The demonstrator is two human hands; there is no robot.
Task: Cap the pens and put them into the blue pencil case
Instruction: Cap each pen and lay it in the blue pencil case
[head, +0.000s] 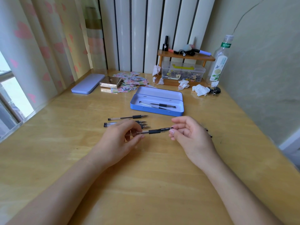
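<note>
Clear pen [154, 131], ribbed black grip: pinched at barrel by left hand [123, 137], capped end by right hand [188, 135]. Blue tin case [156, 101], lid open.

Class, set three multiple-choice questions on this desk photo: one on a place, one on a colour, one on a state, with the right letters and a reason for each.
1. Where does the open pencil case lie?
A. beyond the loose pens
B. on the wooden shelf
C. under the left hand

2. What colour is the closed tin near the curtain?
A. red
B. lilac
C. green

3. How is the pen in the hands held?
A. by the left hand alone
B. by both hands, one at each end
C. lying flat on the desk

Answers: 1 A, the case sits farther back than the uncapped pens. 2 B, its lid is pale purple. 3 B, the left hand pinches the barrel and the right hand the other end.
</note>
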